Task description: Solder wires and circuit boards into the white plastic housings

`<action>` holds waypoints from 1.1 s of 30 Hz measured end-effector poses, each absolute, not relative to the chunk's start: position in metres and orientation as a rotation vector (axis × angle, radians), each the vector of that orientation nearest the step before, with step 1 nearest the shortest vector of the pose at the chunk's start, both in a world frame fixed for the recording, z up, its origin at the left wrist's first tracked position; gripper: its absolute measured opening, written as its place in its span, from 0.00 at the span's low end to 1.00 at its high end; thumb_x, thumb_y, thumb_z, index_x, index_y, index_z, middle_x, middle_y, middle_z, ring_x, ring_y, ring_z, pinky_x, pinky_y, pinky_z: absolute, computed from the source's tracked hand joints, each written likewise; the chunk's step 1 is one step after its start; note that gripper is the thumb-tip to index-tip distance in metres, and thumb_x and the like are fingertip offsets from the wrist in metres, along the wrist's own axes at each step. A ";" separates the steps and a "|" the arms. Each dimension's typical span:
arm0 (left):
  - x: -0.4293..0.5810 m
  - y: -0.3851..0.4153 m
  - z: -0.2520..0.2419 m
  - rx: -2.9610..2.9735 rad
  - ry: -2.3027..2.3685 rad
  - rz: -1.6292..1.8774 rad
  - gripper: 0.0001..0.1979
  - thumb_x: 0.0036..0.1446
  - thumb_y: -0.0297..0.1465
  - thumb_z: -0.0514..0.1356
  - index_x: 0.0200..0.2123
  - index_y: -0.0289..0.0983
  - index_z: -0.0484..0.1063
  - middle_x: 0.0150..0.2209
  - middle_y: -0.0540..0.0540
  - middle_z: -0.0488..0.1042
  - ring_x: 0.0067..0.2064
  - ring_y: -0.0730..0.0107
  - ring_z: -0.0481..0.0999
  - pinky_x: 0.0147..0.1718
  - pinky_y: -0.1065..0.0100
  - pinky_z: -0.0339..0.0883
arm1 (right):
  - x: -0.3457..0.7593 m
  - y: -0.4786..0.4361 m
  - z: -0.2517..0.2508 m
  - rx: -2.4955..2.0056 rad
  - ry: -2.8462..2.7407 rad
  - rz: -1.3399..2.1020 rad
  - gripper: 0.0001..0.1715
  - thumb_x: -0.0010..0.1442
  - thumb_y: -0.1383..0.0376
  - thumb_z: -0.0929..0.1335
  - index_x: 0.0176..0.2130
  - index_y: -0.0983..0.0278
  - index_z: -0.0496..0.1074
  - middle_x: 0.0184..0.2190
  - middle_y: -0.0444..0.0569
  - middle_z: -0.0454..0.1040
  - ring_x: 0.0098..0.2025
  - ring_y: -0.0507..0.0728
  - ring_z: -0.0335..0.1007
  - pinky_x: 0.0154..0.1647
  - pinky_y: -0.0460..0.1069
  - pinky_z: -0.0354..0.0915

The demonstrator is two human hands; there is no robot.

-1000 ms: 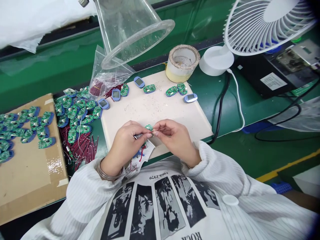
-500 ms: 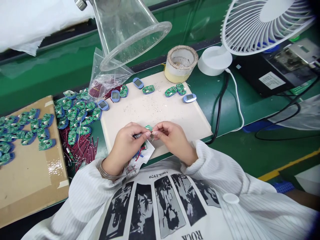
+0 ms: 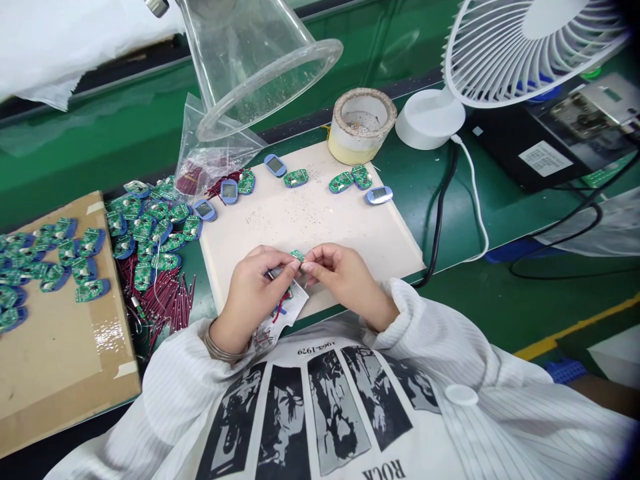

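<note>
My left hand (image 3: pixel 260 287) is closed around a small green circuit board (image 3: pixel 297 255), most of which is hidden by the fingers. Thumb and forefinger of my right hand (image 3: pixel 345 277) pinch together at the board's near edge; what lies between them is too small to make out. Below the hands, a white paper or bag (image 3: pixel 296 303) with red wires and blue parts sits at the board's front edge. Farther back on the beige board (image 3: pixel 270 230) lie several green circuit boards (image 3: pixel 296 178) in blue cases, some turned display side up, like the blue display unit (image 3: pixel 275 165).
On the left are a pile of circuit boards (image 3: pixel 145 227), dark red wires (image 3: pixel 173 303) and a cardboard sheet (image 3: pixel 65 353) bearing more boards. A clear funnel hood (image 3: pixel 260 73) hangs above. Behind stand a tape roll (image 3: pixel 362 127) and a white fan (image 3: pixel 430 120); cables run at right.
Both hands keep nearly the same pose at the small board, with only slight finger movement. The whole view has shifted a little.
</note>
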State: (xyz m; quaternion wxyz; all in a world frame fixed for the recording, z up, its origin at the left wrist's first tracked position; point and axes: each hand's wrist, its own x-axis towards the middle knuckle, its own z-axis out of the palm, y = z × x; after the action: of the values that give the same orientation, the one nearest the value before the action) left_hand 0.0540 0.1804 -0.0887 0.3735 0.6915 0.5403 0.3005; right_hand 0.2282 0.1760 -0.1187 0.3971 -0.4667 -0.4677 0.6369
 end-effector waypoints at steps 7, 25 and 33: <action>0.055 0.179 -0.095 1.870 1.361 0.837 0.05 0.58 0.31 0.62 0.32 0.37 0.78 0.30 0.47 0.77 0.34 0.68 0.74 0.36 0.65 0.68 | 0.230 0.174 -0.118 -1.221 -1.230 1.597 0.09 0.57 0.60 0.70 0.33 0.64 0.71 0.28 0.43 0.73 0.26 0.51 0.72 0.29 0.47 0.70; 0.054 0.177 -0.091 1.683 1.387 0.691 0.09 0.60 0.35 0.60 0.34 0.36 0.76 0.34 0.46 0.80 0.37 0.67 0.78 0.39 0.66 0.69 | 0.229 0.168 -0.113 -1.216 -1.334 1.431 0.05 0.60 0.64 0.67 0.33 0.65 0.69 0.28 0.43 0.72 0.25 0.50 0.70 0.27 0.46 0.69; 0.052 0.180 -0.094 1.764 1.327 0.662 0.07 0.59 0.34 0.60 0.34 0.37 0.77 0.34 0.46 0.79 0.37 0.65 0.77 0.39 0.64 0.69 | 0.228 0.165 -0.115 -1.248 -1.430 1.259 0.04 0.62 0.67 0.66 0.34 0.64 0.68 0.27 0.43 0.72 0.27 0.50 0.70 0.29 0.46 0.66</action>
State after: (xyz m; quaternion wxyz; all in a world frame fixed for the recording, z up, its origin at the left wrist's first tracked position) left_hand 0.0520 0.1799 -0.0940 0.4063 0.6994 0.5263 0.2623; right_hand 0.2280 0.1654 -0.1155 0.4186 -0.4978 -0.5701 0.5020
